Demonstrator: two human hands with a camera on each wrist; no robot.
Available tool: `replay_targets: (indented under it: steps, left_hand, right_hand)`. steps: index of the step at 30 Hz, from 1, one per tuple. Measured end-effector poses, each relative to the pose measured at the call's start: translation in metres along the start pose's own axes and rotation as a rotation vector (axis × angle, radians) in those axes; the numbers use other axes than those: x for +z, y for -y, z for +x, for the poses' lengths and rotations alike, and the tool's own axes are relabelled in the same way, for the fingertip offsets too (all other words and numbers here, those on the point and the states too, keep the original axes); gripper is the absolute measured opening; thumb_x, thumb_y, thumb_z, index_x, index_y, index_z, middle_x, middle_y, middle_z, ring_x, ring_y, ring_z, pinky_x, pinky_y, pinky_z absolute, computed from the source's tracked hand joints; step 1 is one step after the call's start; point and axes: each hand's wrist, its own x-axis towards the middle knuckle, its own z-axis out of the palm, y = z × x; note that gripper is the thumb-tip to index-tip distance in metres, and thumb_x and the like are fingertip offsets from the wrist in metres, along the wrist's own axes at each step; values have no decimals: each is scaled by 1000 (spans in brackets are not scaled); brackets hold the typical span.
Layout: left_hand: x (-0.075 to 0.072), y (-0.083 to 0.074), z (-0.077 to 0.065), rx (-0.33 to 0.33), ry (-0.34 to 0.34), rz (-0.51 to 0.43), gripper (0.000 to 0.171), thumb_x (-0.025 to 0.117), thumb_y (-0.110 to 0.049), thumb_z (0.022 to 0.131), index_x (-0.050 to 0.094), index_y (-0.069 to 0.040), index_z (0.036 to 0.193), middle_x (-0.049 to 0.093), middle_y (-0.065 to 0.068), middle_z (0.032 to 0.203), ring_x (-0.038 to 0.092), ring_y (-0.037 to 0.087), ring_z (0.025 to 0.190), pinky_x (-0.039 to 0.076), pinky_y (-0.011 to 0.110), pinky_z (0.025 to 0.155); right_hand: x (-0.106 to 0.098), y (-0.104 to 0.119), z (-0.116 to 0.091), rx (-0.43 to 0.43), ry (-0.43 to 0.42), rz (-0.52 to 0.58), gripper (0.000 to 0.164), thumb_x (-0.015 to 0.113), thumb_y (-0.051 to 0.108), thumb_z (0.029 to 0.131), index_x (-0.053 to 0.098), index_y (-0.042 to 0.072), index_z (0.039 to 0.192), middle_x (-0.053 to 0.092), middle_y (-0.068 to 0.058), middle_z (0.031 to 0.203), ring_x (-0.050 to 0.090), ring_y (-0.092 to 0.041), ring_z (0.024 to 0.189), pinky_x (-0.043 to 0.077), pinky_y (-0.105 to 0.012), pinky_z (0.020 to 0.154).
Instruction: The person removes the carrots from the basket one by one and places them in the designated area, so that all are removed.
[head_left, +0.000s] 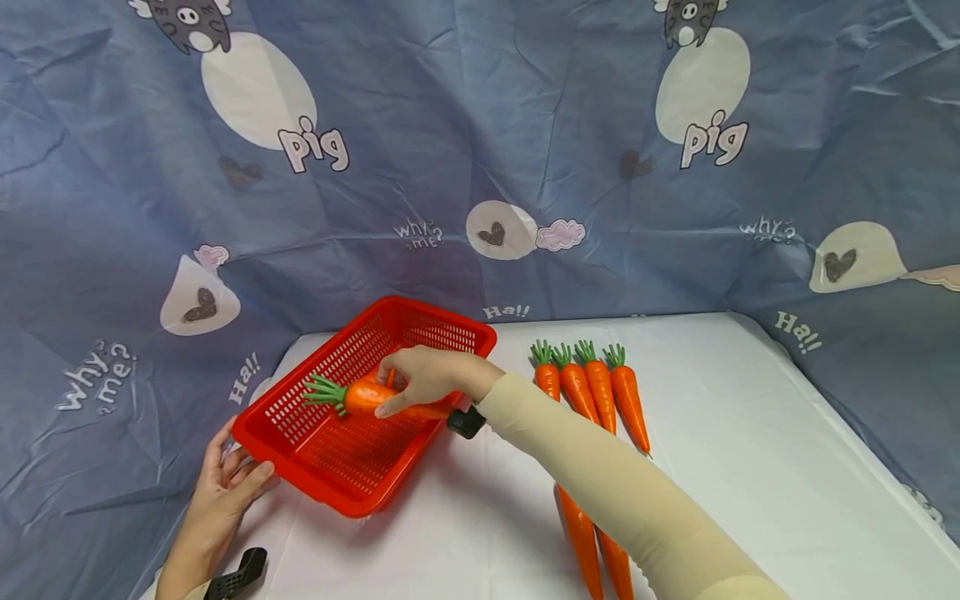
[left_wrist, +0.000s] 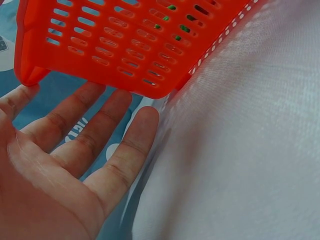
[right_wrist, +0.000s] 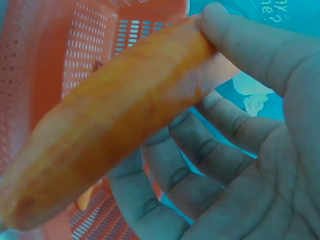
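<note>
My right hand (head_left: 427, 379) holds an orange carrot (head_left: 363, 397) with a green top between thumb and fingers, over the inside of a red plastic basket (head_left: 360, 504). In the right wrist view, the carrot (right_wrist: 115, 115) stretches across the slotted basket walls, with the thumb along one side. Another piece of orange shows under the hand inside the basket, mostly hidden. At the basket's near left corner is my left hand (head_left: 225, 487). Its fingers lie nearly straight, and their tips touch the basket's outside (left_wrist: 115, 55) in the left wrist view.
Several carrots (head_left: 630, 404) with green tops lie side by side on the white tabletop (head_left: 720, 433), right of the basket. More carrots (head_left: 581, 542) lie nearer, partly hidden by the right sleeve (head_left: 600, 475). A blue printed cloth (head_left: 405, 167) hangs behind the table.
</note>
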Motion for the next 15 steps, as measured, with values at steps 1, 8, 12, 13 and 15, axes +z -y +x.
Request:
replay_targets:
  steps: [1, 8, 12, 13, 15]
  left_hand:
    - [0, 0, 0, -1, 0, 1, 80, 65, 5, 102, 25, -31, 162, 70, -15, 127, 73, 3, 104, 66, 25, 80]
    - [0, -1, -2, 4, 23, -41, 83, 62, 12, 101, 26, -31, 162, 70, -13, 128, 72, 2, 107, 65, 25, 81]
    - [0, -1, -2, 5, 20, -42, 83, 63, 11, 101, 26, -31, 162, 70, -12, 127, 73, 3, 106, 65, 25, 81]
    - [0, -1, -2, 4, 19, -42, 83, 63, 11, 101, 26, -31, 163, 71, -12, 127, 73, 3, 105, 65, 25, 81]
    - [0, -1, -3, 1, 16, -39, 83, 63, 11, 101, 26, -32, 163, 71, -12, 127, 72, 3, 106, 65, 25, 81]
  right_hand:
    - [1, -1, -1, -4, -6, 4, 47, 83, 42, 95, 64, 14, 128, 68, -3, 117, 61, -14, 104, 51, -21, 92]
    - [7, -6, -11, 6, -70, 76, 46, 84, 42, 95, 66, 11, 125, 70, 0, 108, 62, -13, 98, 50, -21, 87]
    - [10, -10, -17, 47, -111, 138, 46, 84, 42, 94, 67, 12, 123, 71, -1, 111, 62, -12, 101, 51, -23, 90]
    - [11, -11, -18, 53, -122, 146, 46, 84, 42, 94, 67, 12, 124, 71, 0, 110, 62, -12, 101, 51, -23, 90]
    - [13, -13, -21, 60, -141, 165, 47, 85, 42, 94, 68, 12, 125, 70, 0, 109, 62, -13, 100, 51, -24, 90]
